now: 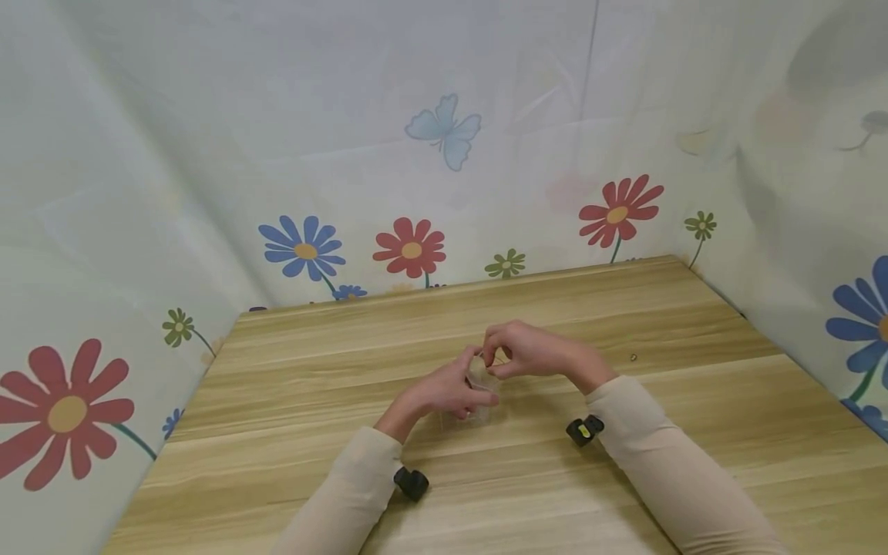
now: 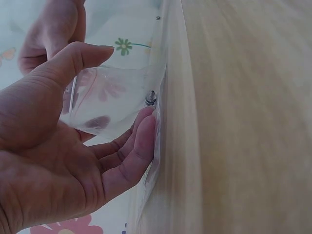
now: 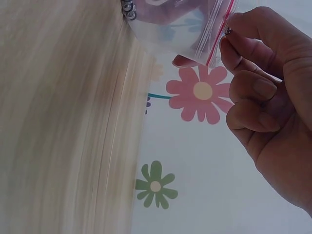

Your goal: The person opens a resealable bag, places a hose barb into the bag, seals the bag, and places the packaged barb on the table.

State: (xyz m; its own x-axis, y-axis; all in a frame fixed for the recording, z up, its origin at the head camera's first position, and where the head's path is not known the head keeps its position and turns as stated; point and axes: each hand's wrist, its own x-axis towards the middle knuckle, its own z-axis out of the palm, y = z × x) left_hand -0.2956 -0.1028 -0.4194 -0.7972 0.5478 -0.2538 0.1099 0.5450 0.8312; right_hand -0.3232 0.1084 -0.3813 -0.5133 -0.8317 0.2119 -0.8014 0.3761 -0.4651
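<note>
A clear zip-lock bag (image 2: 119,80) stands mouth-up on the table between the hands; a red line runs along its seal in the right wrist view. My left hand (image 1: 451,389) holds the bag, its fingers curled round the side and bottom. Small metal parts (image 2: 151,98) lie at the bottom inside. At the bag's mouth my right hand (image 1: 530,351) pinches a tiny metal piece (image 3: 227,30) between thumb and forefinger. That piece is mostly covered by the fingertips, so its exact kind cannot be told.
One small metal part (image 1: 634,357) lies on the wooden table (image 1: 333,370), to the right of the right hand. Pale curtains (image 1: 312,131) printed with flowers and a butterfly stand behind the table and at both sides. Each sleeve carries a small black wrist device.
</note>
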